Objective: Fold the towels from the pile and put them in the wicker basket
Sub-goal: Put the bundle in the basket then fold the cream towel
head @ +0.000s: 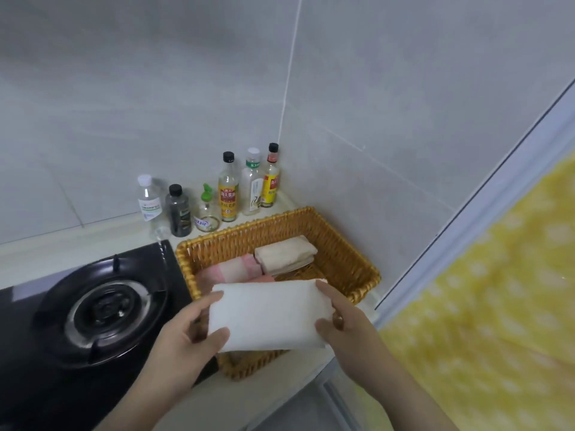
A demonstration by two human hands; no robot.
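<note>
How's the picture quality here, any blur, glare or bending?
Head view: soft throughout, the yellow cloth most smeared; head view: the white towel is washed out, its weave lost; head view: the wall seam bows slightly from the wide lens.

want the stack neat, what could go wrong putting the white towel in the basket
Held only at its ends by the left hand and right hand, the white towel may unfold when released. Dropped, it could rumple the pink towel and beige towel in the wicker basket, or snag the rim beside the gas burner.
</note>
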